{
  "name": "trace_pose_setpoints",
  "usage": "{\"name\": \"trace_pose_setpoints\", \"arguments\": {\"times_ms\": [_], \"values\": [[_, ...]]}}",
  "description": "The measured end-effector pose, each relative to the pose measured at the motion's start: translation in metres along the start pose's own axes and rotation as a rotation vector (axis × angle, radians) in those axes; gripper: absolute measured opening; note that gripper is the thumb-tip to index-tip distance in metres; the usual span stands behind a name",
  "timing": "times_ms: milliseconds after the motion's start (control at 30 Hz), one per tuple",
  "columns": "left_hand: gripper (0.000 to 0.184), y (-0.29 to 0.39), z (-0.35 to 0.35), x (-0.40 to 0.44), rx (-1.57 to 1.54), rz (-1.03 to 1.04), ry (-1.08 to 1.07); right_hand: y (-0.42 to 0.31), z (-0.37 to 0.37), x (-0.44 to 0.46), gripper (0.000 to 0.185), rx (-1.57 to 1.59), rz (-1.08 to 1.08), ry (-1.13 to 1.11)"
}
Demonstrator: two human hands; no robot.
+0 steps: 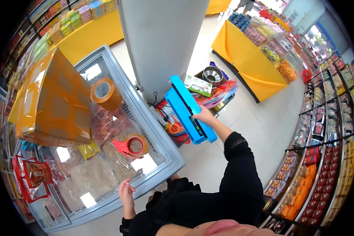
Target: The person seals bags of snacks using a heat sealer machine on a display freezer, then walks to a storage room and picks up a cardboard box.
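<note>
My right hand (203, 115) grips a long blue vacuum sealer (187, 108) by its near side, with black strips and small buttons on its face. The sealer is tilted above a cluster of goods on the floor. My left hand (126, 193) hangs by the near edge of a glass-topped chest freezer (161, 171); its fingers are loosely bent and apart, with nothing in them. On the freezer glass lie a red tape dispenser (124, 148) with a tape roll, a large roll of brown tape (106, 94) and a taped cardboard box (53, 106).
A grey pillar (163, 39) stands beyond the freezer. Close to it are a steel bowl (212, 74), a green-white box (198, 85) and plastic packets (224, 94). Snack shelves (318, 165) line the right; a yellow-draped counter (244, 59) stands behind. A red basket (31, 177) is at left.
</note>
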State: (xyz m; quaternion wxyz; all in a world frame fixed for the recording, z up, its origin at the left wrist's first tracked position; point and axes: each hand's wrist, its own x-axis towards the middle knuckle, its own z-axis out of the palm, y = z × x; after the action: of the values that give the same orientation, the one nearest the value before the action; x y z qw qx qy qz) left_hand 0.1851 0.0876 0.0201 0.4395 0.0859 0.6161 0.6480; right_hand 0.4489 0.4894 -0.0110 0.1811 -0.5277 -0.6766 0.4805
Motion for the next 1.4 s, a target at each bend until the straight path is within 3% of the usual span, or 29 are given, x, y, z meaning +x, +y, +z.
{"name": "trace_pose_setpoints", "arguments": {"times_ms": [200,267,500,633,700,767,833,900,1033,1133,1200,1300,1333,1400], "values": [[0.024,0.008,-0.029,-0.002,0.005,0.026,-0.070,-0.113,-0.072,-0.155,0.067,-0.070,-0.163,0.174],[0.025,0.006,-0.053,-0.002,0.088,0.077,-0.267,-0.146,-0.078,-0.214,0.068,-0.130,-0.249,0.232],[0.029,0.030,-0.128,-0.041,0.008,0.175,-0.517,-0.276,-0.013,-0.384,0.063,-0.159,-0.389,0.286],[0.031,0.037,-0.194,-0.071,0.019,0.246,-0.517,-0.334,0.047,-0.427,0.060,-0.048,-0.374,0.124],[0.030,0.035,-0.222,-0.085,0.009,0.186,-0.460,-0.356,0.072,-0.435,0.061,-0.127,-0.313,0.020],[0.038,0.038,-0.233,-0.108,-0.107,0.202,-0.428,-0.364,0.092,-0.432,0.064,-0.126,-0.388,-0.122],[0.051,0.035,-0.246,-0.114,-0.048,0.415,-0.323,-0.373,0.120,-0.431,0.065,-0.150,-0.462,-0.252],[0.058,0.066,-0.224,-0.157,-0.008,0.481,-0.163,-0.388,0.108,-0.441,0.066,-0.296,-0.448,-0.421],[0.061,0.069,-0.219,-0.159,0.001,0.601,0.067,-0.401,0.125,-0.434,0.071,-0.474,-0.558,-0.703],[0.061,0.045,-0.209,-0.125,-0.250,0.606,0.082,-0.408,0.160,-0.395,0.069,-0.553,-0.576,-0.887],[0.060,0.029,-0.227,-0.110,-0.185,0.561,0.282,-0.399,0.188,-0.366,0.068,-0.600,-0.605,-1.000],[0.058,0.041,-0.231,-0.118,-0.209,0.483,0.391,-0.381,0.224,-0.317,0.068,-0.593,-0.655,-1.110],[0.054,0.040,-0.236,-0.115,-0.241,0.453,0.435,-0.393,0.232,-0.317,0.071,-0.649,-0.557,-1.174],[0.052,-0.002,-0.253,-0.080,-0.147,0.465,0.512,-0.396,0.248,-0.301,0.070,-0.660,-0.573,-1.196]]}}
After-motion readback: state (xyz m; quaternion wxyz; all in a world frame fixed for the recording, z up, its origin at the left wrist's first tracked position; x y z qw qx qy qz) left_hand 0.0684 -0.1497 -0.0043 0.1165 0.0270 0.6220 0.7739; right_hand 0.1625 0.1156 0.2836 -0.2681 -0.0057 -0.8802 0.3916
